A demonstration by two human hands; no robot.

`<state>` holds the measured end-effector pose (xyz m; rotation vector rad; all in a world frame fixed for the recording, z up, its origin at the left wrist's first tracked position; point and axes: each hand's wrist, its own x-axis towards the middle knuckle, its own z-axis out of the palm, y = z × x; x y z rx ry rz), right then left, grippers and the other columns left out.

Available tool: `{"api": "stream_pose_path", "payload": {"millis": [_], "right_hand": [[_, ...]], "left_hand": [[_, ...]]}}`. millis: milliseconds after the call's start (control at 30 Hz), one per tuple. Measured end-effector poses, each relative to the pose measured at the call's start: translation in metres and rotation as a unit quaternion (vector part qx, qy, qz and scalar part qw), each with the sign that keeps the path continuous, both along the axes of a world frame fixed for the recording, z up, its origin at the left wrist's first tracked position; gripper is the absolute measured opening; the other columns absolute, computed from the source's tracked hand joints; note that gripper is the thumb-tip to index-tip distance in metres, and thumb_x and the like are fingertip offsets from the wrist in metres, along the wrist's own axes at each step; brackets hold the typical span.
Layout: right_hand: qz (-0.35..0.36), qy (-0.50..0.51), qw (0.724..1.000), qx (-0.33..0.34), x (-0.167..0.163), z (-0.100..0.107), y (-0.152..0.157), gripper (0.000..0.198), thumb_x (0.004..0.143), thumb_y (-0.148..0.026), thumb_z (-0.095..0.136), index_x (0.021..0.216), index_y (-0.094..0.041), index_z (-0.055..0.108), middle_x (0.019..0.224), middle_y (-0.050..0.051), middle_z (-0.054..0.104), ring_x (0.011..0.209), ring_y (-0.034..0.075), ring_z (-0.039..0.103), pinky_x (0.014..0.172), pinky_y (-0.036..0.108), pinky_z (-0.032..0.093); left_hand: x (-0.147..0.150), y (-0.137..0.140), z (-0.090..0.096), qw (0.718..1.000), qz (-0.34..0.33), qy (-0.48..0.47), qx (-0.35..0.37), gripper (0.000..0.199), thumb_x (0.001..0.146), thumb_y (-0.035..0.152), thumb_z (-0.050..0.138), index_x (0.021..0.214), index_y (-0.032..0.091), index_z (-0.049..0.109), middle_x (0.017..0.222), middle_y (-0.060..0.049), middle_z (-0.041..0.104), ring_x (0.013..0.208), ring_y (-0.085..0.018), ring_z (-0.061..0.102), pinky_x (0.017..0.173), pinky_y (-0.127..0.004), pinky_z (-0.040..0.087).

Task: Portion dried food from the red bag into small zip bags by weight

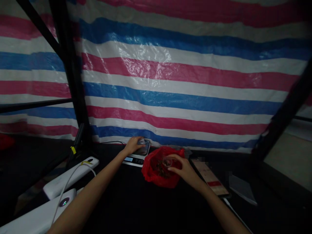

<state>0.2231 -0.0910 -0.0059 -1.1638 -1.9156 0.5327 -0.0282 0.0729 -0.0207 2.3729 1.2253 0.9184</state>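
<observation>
Open red bag (149, 172) sits just right of the scale (135, 161); right hand (186, 170) pinches a small clear cup (167, 162) between thumb and fingers over it. Left hand (132, 146) curls over the scale, hold unclear. Best keep the cup level, pinch light.

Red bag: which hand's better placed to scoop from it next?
Right, I'd say: the right hand is at the red bag, pinching a small clear cup over its opening. The left hand is away at the scale, apparently holding clear plastic.
</observation>
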Motion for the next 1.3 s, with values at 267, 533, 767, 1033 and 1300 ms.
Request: {"api": "stream_pose_path", "payload": {"millis": [267, 533, 767, 1033, 1300], "right_hand": [[-0.085, -0.141, 0.978, 0.13, -0.015, 0.056, 0.044, 0.036, 0.075, -0.032, 0.057, 0.109, -0.023, 0.053, 0.105, 0.005, 0.061, 0.093, 0.02, 0.057, 0.083, 0.037, 0.042], [-0.057, -0.49, 0.808, 0.323, -0.064, 0.105, 0.071, 0.024, 0.081, -0.018, 0.051, 0.105, -0.018, 0.054, 0.097, 0.008, 0.061, 0.091, 0.022, 0.052, 0.078, 0.035, 0.036], [-0.018, -0.571, 0.714, 0.404, -0.071, 0.108, 0.064, 0.028, 0.084, -0.008, 0.038, 0.108, -0.016, 0.052, 0.111, 0.009, 0.057, 0.098, 0.021, 0.049, 0.084, 0.036, 0.032], [-0.097, -0.479, 0.83, 0.268, -0.034, 0.093, 0.028, 0.032, 0.083, -0.025, 0.047, 0.115, -0.021, 0.048, 0.111, 0.007, 0.057, 0.097, 0.022, 0.051, 0.081, 0.036, 0.034], [-0.009, -0.526, 0.833, 0.172, -0.018, 0.035, -0.007, 0.025, 0.078, -0.008, 0.049, 0.099, -0.02, 0.054, 0.101, 0.004, 0.059, 0.097, 0.02, 0.05, 0.083, 0.035, 0.035]], "left_hand": [[0.012, -0.024, 0.026, 0.922, -0.208, -0.271, -0.185, 0.056, 0.064, 0.034, 0.067, 0.114, 0.012, 0.052, 0.103, -0.011, 0.063, 0.095, -0.021, 0.058, 0.089, -0.034, 0.04], [0.024, -0.037, 0.027, 0.857, -0.253, -0.381, -0.238, 0.048, 0.063, 0.031, 0.07, 0.104, 0.011, 0.057, 0.109, -0.011, 0.06, 0.105, -0.022, 0.053, 0.092, -0.033, 0.036], [0.02, -0.038, 0.032, 0.871, -0.24, -0.365, -0.226, 0.04, 0.063, 0.03, 0.069, 0.097, 0.012, 0.06, 0.098, -0.008, 0.064, 0.093, -0.02, 0.058, 0.085, -0.031, 0.041], [-0.002, -0.014, 0.033, 0.953, -0.103, -0.278, -0.067, 0.051, 0.064, 0.033, 0.067, 0.109, 0.012, 0.055, 0.099, -0.009, 0.063, 0.089, -0.021, 0.059, 0.082, -0.031, 0.042], [0.0, -0.032, 0.023, 0.998, -0.039, 0.037, 0.016, 0.077, 0.059, 0.044, 0.068, 0.125, 0.015, 0.038, 0.131, -0.017, 0.037, 0.121, -0.032, 0.032, 0.097, -0.05, 0.023]]}}
